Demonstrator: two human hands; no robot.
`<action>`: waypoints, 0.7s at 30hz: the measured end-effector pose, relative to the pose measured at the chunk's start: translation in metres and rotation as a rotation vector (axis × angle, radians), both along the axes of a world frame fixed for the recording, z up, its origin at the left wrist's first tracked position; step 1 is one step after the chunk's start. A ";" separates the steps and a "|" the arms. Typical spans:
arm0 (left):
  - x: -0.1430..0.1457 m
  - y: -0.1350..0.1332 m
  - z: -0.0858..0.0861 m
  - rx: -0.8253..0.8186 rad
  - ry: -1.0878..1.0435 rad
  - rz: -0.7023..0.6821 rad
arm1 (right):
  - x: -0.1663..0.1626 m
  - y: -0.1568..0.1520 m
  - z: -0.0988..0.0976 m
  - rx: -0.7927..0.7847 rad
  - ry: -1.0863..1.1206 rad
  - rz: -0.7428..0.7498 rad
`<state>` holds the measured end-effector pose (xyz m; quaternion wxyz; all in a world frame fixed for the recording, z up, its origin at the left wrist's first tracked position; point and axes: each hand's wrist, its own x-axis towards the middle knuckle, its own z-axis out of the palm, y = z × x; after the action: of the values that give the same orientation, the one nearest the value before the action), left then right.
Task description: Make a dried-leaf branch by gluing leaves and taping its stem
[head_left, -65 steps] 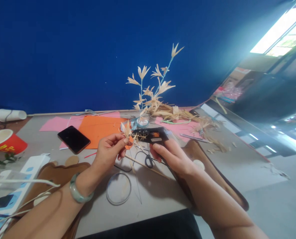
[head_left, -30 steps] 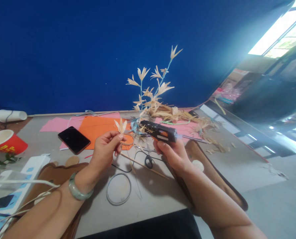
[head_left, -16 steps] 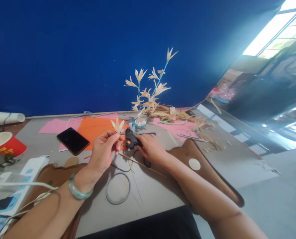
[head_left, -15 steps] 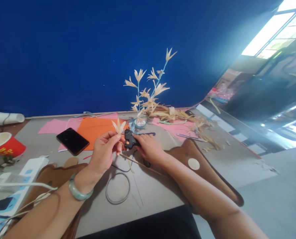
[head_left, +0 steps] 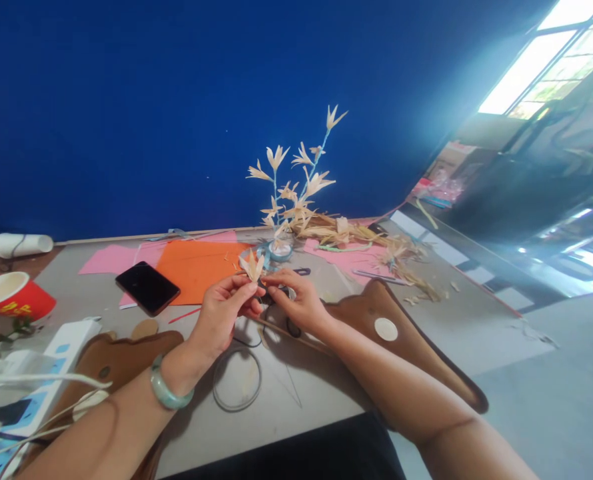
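My left hand (head_left: 229, 303) pinches a pale dried-husk flower (head_left: 252, 265) near its base, its pointed petals facing up. Close beside it, my right hand (head_left: 299, 299) has thumb and fingers drawn together at the flower's right side; what lies between them is hidden. A black tool (head_left: 272, 292) shows only in part by the right fingers, and I cannot tell whether they still grip it. Behind both hands stand blue-wrapped stems with several similar husk flowers (head_left: 304, 207). A roll of blue tape (head_left: 280, 250) lies at their foot.
A phone (head_left: 147, 288) rests partly on orange paper (head_left: 196, 267). Left are a red paper cup (head_left: 29, 298) and a power strip (head_left: 71, 343) with cables. A wire coil (head_left: 237, 408) lies in front, a brown bear-shaped mat (head_left: 356, 313) right, loose husks (head_left: 331, 230) behind.
The black tool, plainly in my right hand before, is now mostly hidden. My right fingers have closed in beside the flower. My left hand and the flower have shifted slightly right and down.
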<state>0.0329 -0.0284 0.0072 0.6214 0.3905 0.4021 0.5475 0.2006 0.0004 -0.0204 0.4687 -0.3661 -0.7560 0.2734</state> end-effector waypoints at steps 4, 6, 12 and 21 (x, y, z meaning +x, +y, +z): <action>0.001 0.000 0.000 -0.007 0.063 0.020 | -0.004 -0.014 0.012 -0.122 0.154 0.079; 0.001 0.000 -0.002 -0.004 0.080 0.026 | -0.005 -0.017 0.014 -0.147 0.182 0.111; 0.001 0.000 -0.003 -0.029 0.104 0.021 | -0.005 -0.021 0.013 -0.192 0.208 0.145; 0.002 0.000 -0.002 -0.017 0.098 0.045 | -0.007 -0.024 0.013 -0.201 0.233 0.170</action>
<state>0.0351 -0.0281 0.0055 0.5918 0.4024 0.4453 0.5381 0.1937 -0.0237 -0.0070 0.4893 -0.3120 -0.6936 0.4268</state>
